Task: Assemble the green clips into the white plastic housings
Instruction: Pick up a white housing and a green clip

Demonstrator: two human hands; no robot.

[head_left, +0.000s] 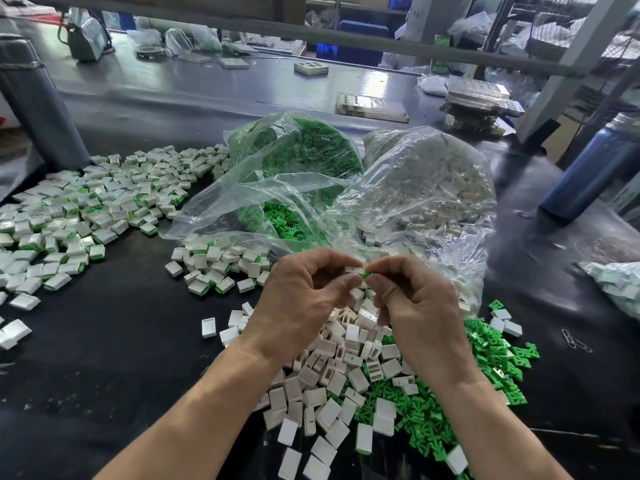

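Green clip (pixel 365 274) pinched btwn both hands – left hand (pixel 304 292), right hand (pixel 415 303).

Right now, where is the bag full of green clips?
In the head view, the bag of green clips lies at centre on the black table, left of the bag of white housings, beyond both hands.

The small green plastic clip (pixel 364 274) is mostly hidden between pinching fingertips (pixel 375 280). The crumpled clear plastic bag (pixel 616 285) of parts at the desk's right edge is cut off.
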